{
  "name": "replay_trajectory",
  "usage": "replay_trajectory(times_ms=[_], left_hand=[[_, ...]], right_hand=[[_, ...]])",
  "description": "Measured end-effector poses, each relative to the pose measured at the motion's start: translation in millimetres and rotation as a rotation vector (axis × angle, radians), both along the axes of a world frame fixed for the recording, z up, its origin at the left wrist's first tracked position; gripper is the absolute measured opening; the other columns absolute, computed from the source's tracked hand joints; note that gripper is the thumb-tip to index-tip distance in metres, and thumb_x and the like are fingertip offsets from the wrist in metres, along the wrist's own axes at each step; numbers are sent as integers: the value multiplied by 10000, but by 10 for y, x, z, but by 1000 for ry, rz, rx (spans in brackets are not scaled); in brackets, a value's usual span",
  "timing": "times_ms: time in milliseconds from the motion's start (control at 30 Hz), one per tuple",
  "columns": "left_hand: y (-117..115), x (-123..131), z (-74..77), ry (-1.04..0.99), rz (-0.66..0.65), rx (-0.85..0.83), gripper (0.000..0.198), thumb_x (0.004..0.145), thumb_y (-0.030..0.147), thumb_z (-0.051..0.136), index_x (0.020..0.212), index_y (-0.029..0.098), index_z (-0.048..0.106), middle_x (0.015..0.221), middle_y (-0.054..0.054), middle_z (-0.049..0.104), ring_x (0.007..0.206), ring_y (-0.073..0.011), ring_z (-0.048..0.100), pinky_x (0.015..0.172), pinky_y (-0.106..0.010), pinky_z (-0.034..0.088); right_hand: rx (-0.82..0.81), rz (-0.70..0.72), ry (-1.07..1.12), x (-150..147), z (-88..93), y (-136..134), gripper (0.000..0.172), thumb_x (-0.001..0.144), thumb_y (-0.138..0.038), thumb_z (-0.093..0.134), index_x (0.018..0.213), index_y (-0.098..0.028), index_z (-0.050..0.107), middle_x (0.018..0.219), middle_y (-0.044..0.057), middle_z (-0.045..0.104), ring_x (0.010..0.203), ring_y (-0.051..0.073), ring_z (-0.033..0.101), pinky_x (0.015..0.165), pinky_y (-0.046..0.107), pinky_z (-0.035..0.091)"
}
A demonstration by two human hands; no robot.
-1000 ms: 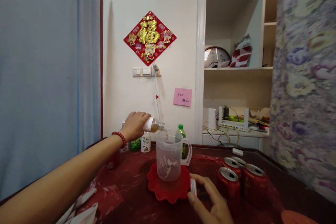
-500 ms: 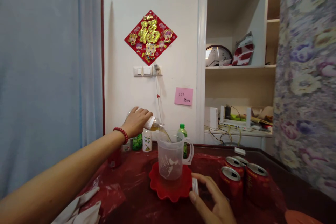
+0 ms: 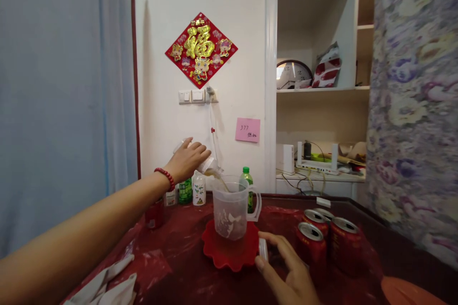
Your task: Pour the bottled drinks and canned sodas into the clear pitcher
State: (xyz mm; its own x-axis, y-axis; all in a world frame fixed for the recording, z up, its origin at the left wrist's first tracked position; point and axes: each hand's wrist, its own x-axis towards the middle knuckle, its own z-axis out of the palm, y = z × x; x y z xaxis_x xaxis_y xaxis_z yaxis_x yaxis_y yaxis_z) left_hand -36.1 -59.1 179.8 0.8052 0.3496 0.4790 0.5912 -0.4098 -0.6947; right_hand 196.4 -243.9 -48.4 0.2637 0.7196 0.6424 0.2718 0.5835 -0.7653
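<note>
My left hand [image 3: 188, 158] grips a clear plastic bottle [image 3: 208, 167] with a pale label, tipped with its mouth down to the right. A thin stream of yellowish liquid runs from it into a translucent plastic pitcher [image 3: 231, 212]. The pitcher stands upright on a red scalloped plate [image 3: 231, 259], its handle on the right. Between the thumb and forefinger of my right hand [image 3: 286, 267] is a small white bottle cap [image 3: 263, 249], held by the plate's right edge.
Several opened red cans [image 3: 310, 248] stand on the right of the dark red table. Behind the pitcher is a green-capped bottle [image 3: 246, 176]; a white can [image 3: 199, 188] and a green can [image 3: 185, 190] stand left of it. White cloth [image 3: 103, 281] lies front left, an orange object [image 3: 404, 290] front right.
The bottle in my left hand is tipped a little more steeply, and liquid keeps flowing. The whole view has shifted slightly, so things sit further left. My right hand still holds the cap.
</note>
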Motion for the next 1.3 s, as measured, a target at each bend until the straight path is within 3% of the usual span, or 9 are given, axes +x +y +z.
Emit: replay_trajectory(times_ms=[300,533,733,867,967,1100,1200,1300], left_hand=[[-121,160,33,73,-114,29,291,944,37,494,1138,221,611,1099,-85,681,1130,-276,581,1177,-534,258],[-198,287,57,123,-211,-7,329,981,60,484,1141,319,611,1158,-24,665,1246,-227,514,1247,-489,189],[-238,390,48,95,-260,-50,330,988,53,465,1153,306,598,1187,-27,652,1294,-217,479,1255,-483,166],[-222,374,-26,23,-207,-61,320,967,43,477,1143,283,594,1159,-40,662,1253,-226,513,1248,-477,162],[-207,296,-75,-109,-126,-69,417,874,-28,495,1182,243,572,1189,-73,661,1232,-267,533,1215,-535,177],[-279,127,-181,-318,-32,-110,536,729,52,615,1235,207,530,1194,-108,671,1124,-324,589,1071,-545,350],[-446,4,-351,-396,-24,-177,511,721,178,653,1217,199,530,1098,-98,691,996,-309,628,874,-449,460],[-689,-57,-597,-414,-107,-350,536,702,180,648,1224,229,534,1124,-79,678,1025,-303,615,872,-430,445]], right_hand=[[75,-33,6,9,-38,48,313,892,-446,717,1119,-231,732,1046,56,684,893,228,670,731,233,528],[43,-18,-23,8,-10,-3,312,935,-458,680,1167,-252,715,1093,40,669,915,207,662,772,217,516],[50,-29,-35,21,-43,12,307,938,-479,676,1165,-275,709,1090,20,668,915,201,660,797,216,509],[59,-33,-32,17,-55,31,314,933,-490,685,1155,-271,716,1079,24,673,913,206,662,784,216,517],[52,-36,-8,24,-79,49,345,933,-512,682,1160,-254,717,1108,48,669,947,221,664,796,225,530],[46,-66,65,43,-147,91,427,893,-565,718,1163,-234,721,1192,80,645,1019,244,660,863,249,534],[30,-38,169,21,-164,98,511,877,-625,739,1201,-233,695,1158,83,671,990,239,677,859,252,545],[15,-21,267,-18,-113,54,580,836,-666,780,1197,-224,676,1101,85,693,949,238,682,812,248,566]])
